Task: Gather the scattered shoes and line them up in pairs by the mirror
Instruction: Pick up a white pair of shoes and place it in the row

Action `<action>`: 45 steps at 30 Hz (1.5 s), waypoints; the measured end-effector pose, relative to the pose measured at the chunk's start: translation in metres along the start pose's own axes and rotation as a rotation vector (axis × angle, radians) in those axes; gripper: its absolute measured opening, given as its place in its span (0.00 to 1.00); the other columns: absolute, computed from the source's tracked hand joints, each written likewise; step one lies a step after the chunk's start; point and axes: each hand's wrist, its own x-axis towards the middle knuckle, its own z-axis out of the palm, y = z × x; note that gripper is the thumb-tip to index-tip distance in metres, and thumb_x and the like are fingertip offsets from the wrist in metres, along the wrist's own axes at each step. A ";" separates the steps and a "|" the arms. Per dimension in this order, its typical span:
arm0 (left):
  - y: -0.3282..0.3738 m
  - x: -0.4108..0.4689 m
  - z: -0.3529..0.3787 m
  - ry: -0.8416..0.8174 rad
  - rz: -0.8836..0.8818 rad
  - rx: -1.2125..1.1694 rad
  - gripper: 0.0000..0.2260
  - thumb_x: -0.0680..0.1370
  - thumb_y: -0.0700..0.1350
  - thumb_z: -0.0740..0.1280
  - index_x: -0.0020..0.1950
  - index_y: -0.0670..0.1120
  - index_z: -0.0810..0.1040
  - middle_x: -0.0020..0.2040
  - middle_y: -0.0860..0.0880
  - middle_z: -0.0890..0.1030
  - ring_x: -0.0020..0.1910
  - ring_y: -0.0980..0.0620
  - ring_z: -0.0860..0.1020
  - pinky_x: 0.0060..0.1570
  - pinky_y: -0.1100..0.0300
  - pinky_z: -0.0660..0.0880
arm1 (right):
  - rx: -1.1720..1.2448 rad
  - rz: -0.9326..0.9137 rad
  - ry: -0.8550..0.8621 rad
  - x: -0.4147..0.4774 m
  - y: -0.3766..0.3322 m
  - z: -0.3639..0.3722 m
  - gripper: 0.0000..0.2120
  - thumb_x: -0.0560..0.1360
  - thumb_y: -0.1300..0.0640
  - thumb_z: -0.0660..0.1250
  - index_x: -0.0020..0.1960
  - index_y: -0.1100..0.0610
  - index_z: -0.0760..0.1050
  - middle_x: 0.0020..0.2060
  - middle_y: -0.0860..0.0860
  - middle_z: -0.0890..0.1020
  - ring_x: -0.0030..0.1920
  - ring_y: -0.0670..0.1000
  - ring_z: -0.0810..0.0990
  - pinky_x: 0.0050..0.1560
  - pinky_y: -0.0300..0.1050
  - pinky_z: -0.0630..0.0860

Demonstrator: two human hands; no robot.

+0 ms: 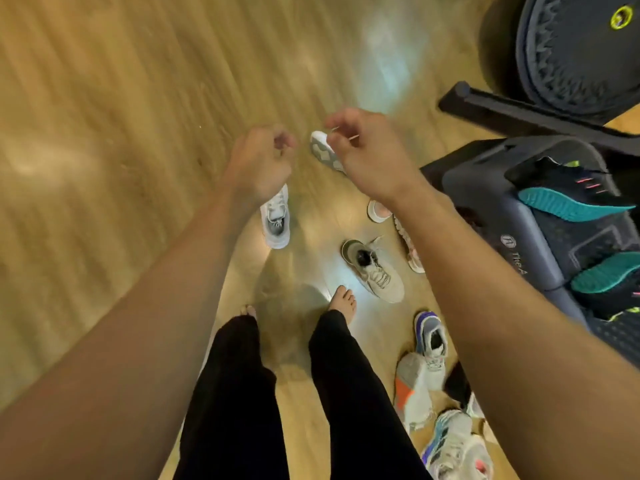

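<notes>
Several shoes lie scattered on the wooden floor (121, 133). A white and grey sneaker (275, 221) sits just below my left hand (263, 161). A white shoe (322, 148) lies sole-up under my right hand (360, 150). Both hands hover above the floor with loosely curled fingers and hold nothing. A beige sneaker (375, 273) and a pink and white shoe (410, 249) on its side lie in front of my bare feet. A purple and grey sneaker (431, 336), a white and orange shoe (412, 386) and a multicoloured one (457, 445) are piled at lower right. No mirror shows.
Dark exercise equipment (485, 188) stands at the right, with two black shoes with teal soles (571, 197) resting on it. A round dark disc (571, 53) fills the top right corner. The view is motion-blurred.
</notes>
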 end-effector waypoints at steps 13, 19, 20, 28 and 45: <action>-0.261 0.046 0.223 -0.210 -0.314 0.274 0.13 0.80 0.45 0.60 0.54 0.37 0.78 0.52 0.39 0.80 0.50 0.40 0.77 0.41 0.57 0.65 | -0.043 -0.027 -0.148 0.080 0.202 0.192 0.12 0.78 0.58 0.61 0.60 0.55 0.77 0.51 0.52 0.82 0.53 0.52 0.79 0.58 0.46 0.74; -0.336 0.065 0.294 -0.368 -0.343 0.298 0.21 0.78 0.42 0.66 0.69 0.38 0.65 0.66 0.38 0.72 0.61 0.39 0.74 0.56 0.51 0.71 | 0.033 0.043 -0.142 0.126 0.279 0.248 0.12 0.78 0.59 0.60 0.59 0.55 0.77 0.53 0.52 0.81 0.55 0.52 0.78 0.57 0.44 0.74; -0.342 0.065 0.297 -0.357 -0.345 0.348 0.19 0.79 0.41 0.65 0.68 0.38 0.67 0.65 0.38 0.73 0.61 0.39 0.74 0.56 0.51 0.71 | 0.031 0.060 -0.142 0.130 0.288 0.252 0.12 0.78 0.59 0.60 0.59 0.55 0.77 0.54 0.52 0.80 0.55 0.52 0.78 0.55 0.41 0.73; -0.291 0.082 0.298 0.092 -0.246 0.305 0.08 0.77 0.38 0.64 0.54 0.47 0.75 0.50 0.47 0.81 0.49 0.41 0.79 0.38 0.58 0.65 | 0.007 0.194 0.096 0.180 0.340 0.223 0.12 0.77 0.58 0.62 0.58 0.55 0.78 0.53 0.52 0.82 0.55 0.53 0.78 0.55 0.44 0.73; -0.272 0.163 0.375 0.153 -0.130 0.163 0.08 0.79 0.43 0.62 0.57 0.47 0.76 0.51 0.49 0.75 0.48 0.44 0.77 0.45 0.49 0.74 | -0.217 0.553 0.222 0.323 0.437 0.215 0.28 0.78 0.41 0.54 0.67 0.60 0.69 0.62 0.58 0.76 0.61 0.59 0.74 0.60 0.50 0.69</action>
